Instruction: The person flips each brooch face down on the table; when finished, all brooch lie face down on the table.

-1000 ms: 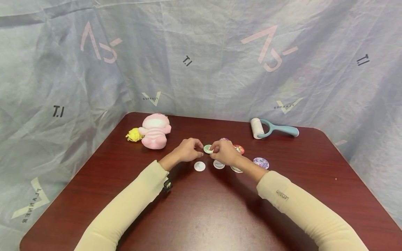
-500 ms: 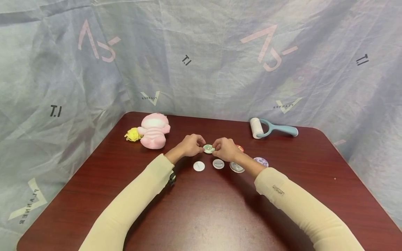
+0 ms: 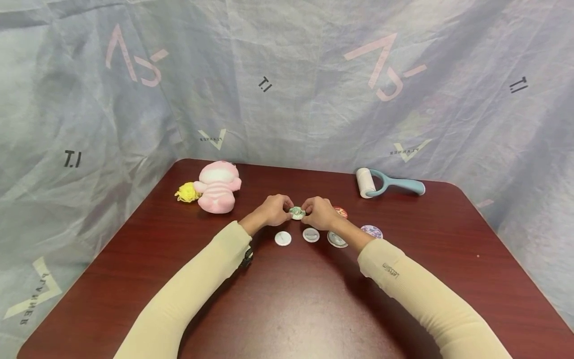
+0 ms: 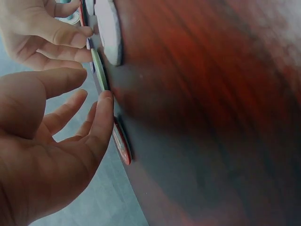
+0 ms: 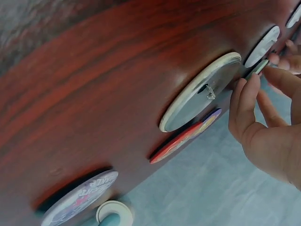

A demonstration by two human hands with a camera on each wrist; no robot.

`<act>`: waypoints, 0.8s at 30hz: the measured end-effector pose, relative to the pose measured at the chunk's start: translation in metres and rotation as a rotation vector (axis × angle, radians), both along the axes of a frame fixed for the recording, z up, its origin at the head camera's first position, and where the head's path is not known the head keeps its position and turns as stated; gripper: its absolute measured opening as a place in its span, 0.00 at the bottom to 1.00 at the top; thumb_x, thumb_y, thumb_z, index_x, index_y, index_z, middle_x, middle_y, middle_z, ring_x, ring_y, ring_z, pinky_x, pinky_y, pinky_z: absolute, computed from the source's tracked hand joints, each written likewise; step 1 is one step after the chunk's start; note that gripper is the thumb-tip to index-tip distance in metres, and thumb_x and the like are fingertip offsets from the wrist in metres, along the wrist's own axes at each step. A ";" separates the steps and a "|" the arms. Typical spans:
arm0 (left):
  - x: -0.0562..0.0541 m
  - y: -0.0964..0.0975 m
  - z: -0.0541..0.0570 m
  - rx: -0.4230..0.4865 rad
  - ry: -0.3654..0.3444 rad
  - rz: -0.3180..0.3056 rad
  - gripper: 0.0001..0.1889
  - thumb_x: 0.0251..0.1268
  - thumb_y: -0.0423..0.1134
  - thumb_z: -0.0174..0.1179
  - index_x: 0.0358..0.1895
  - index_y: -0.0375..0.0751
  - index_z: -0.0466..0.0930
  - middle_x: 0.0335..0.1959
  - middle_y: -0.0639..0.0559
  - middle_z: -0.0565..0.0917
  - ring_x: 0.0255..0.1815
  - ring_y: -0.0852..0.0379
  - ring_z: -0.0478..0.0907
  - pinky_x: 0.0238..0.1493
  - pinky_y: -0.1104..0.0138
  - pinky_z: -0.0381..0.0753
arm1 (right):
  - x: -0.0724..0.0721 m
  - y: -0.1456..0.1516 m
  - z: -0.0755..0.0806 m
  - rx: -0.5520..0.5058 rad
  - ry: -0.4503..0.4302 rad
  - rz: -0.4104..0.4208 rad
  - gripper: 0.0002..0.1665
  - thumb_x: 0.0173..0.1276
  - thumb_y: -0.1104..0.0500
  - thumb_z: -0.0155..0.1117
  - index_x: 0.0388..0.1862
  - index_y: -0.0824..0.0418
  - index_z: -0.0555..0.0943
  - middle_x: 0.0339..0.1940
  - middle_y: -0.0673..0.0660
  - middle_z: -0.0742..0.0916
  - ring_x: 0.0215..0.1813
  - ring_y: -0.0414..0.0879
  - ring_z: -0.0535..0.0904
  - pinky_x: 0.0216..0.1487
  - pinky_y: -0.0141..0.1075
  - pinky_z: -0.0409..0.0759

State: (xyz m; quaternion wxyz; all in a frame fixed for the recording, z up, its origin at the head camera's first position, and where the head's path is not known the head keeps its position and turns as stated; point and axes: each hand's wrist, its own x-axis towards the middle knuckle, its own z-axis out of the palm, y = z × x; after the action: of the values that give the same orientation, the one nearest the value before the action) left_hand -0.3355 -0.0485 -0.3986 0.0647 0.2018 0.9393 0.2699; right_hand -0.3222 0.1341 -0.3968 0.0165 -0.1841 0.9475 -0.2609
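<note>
A small green-and-white button badge (image 3: 297, 213) is between my two hands near the middle of the table. My left hand (image 3: 274, 211) has thumb and fingers at its left edge, one fingertip (image 4: 107, 96) against the rim in the left wrist view. My right hand (image 3: 321, 214) pinches the opposite edge, fingers bent. In front lie a white badge (image 3: 283, 238), a smaller pin-back badge (image 3: 311, 235) and a larger one (image 3: 337, 239), undersides up. A red badge (image 3: 341, 212) is partly hidden behind my right hand; a purple-patterned badge (image 3: 371, 232) lies to its right.
A pink plush toy (image 3: 218, 188) and a yellow tangled bundle (image 3: 187, 192) lie at the back left of the dark red table (image 3: 287, 309). A lint roller (image 3: 389, 183) with a blue handle lies at the back right. Grey printed cloth (image 3: 287, 89) hangs behind.
Both hands have come closer together around the green badge; the left hand moved right to its edge. The other badges, plush toy and roller stay in place.
</note>
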 end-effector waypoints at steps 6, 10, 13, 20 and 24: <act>-0.005 -0.001 0.009 0.021 -0.025 0.008 0.18 0.64 0.37 0.66 0.56 0.37 0.80 0.52 0.43 0.84 0.57 0.47 0.79 0.59 0.58 0.75 | -0.004 -0.003 0.007 -0.002 0.003 -0.011 0.16 0.58 0.63 0.72 0.45 0.66 0.84 0.42 0.61 0.88 0.50 0.54 0.83 0.54 0.47 0.78; -0.008 -0.001 0.012 0.021 -0.029 0.023 0.16 0.64 0.37 0.66 0.54 0.38 0.80 0.52 0.44 0.84 0.57 0.47 0.78 0.58 0.58 0.76 | -0.007 -0.005 0.011 -0.006 -0.009 -0.018 0.16 0.59 0.62 0.72 0.47 0.66 0.84 0.43 0.61 0.88 0.51 0.54 0.82 0.54 0.47 0.79; -0.009 -0.001 0.012 0.035 -0.022 0.027 0.15 0.65 0.37 0.65 0.53 0.38 0.80 0.51 0.44 0.84 0.55 0.47 0.79 0.56 0.58 0.77 | -0.007 -0.007 0.012 -0.016 -0.011 -0.020 0.16 0.60 0.63 0.72 0.47 0.66 0.84 0.44 0.62 0.88 0.52 0.55 0.82 0.54 0.47 0.78; -0.005 0.002 0.001 0.071 -0.019 0.038 0.12 0.63 0.35 0.67 0.47 0.38 0.81 0.46 0.46 0.85 0.50 0.49 0.81 0.52 0.59 0.79 | -0.005 -0.008 0.004 -0.050 0.021 -0.015 0.15 0.58 0.64 0.74 0.43 0.68 0.85 0.39 0.61 0.88 0.46 0.54 0.84 0.48 0.46 0.81; 0.003 0.006 -0.011 0.089 -0.028 0.048 0.11 0.61 0.35 0.68 0.45 0.38 0.82 0.42 0.47 0.85 0.46 0.51 0.81 0.49 0.60 0.79 | 0.002 -0.008 -0.009 -0.086 0.032 -0.034 0.14 0.54 0.67 0.75 0.40 0.68 0.84 0.36 0.61 0.88 0.44 0.54 0.84 0.47 0.45 0.81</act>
State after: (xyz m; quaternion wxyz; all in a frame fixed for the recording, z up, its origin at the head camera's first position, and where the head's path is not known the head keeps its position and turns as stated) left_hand -0.3322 -0.0426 -0.4093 0.0624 0.1781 0.9300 0.3155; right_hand -0.3205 0.1266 -0.4063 -0.0109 -0.1728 0.9386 -0.2986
